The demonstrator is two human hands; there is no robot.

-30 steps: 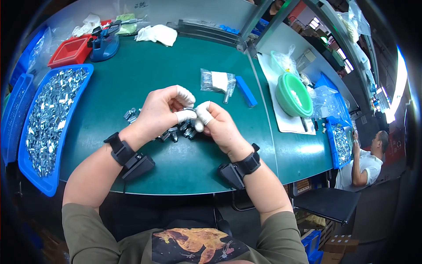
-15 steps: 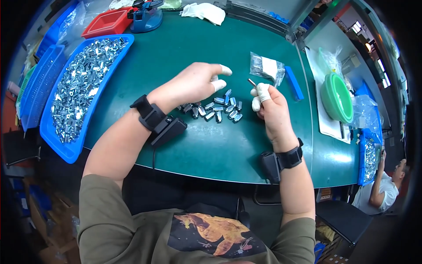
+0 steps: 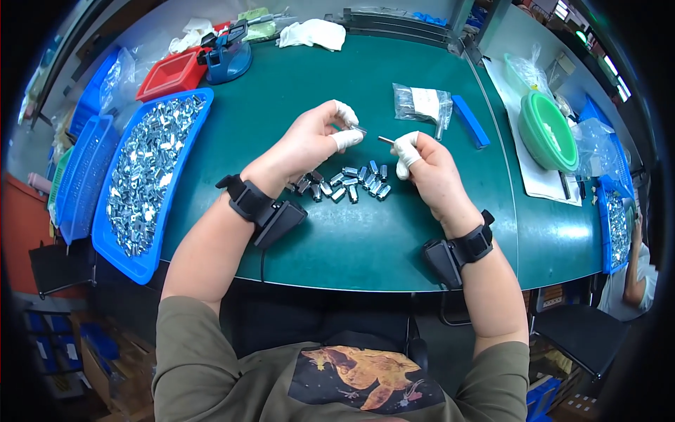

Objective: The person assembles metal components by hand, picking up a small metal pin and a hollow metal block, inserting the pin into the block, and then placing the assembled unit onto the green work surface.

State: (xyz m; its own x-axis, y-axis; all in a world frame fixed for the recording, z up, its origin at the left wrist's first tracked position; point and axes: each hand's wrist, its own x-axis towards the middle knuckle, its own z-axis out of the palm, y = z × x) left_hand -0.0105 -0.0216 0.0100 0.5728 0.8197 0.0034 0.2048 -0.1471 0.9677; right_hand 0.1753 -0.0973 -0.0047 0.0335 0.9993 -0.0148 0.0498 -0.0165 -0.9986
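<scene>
Two small parts are in hand, both clear of the green surface [image 3: 365,239]. Our left hand [image 3: 309,141] pinches a small metal nut [image 3: 357,129] between capped thumb and forefinger; fingers pressed onto it. Our right hand [image 3: 429,172] pinches a thin metal pin [image 3: 386,140], tip aimed at the nut, the two near each other but not touching.

Risks as we see them:
- White finger caps [image 3: 406,149] look slick, and the grip on each part is tiny. We judge either could slip out and drop.
- A dropped part would likely land in the loose pile of nuts [image 3: 348,184] just below the hands and be hard to pick out, or roll off the surface edge.
- Pin and bore have to line up; if tilted, it probably jams or skids off the nut face.
- Wrist units [image 3: 278,218] sit low, close to the pile; a forearm sweep could scatter it.

Blue tray of bright parts [image 3: 151,165] sits well apart to our left.
</scene>
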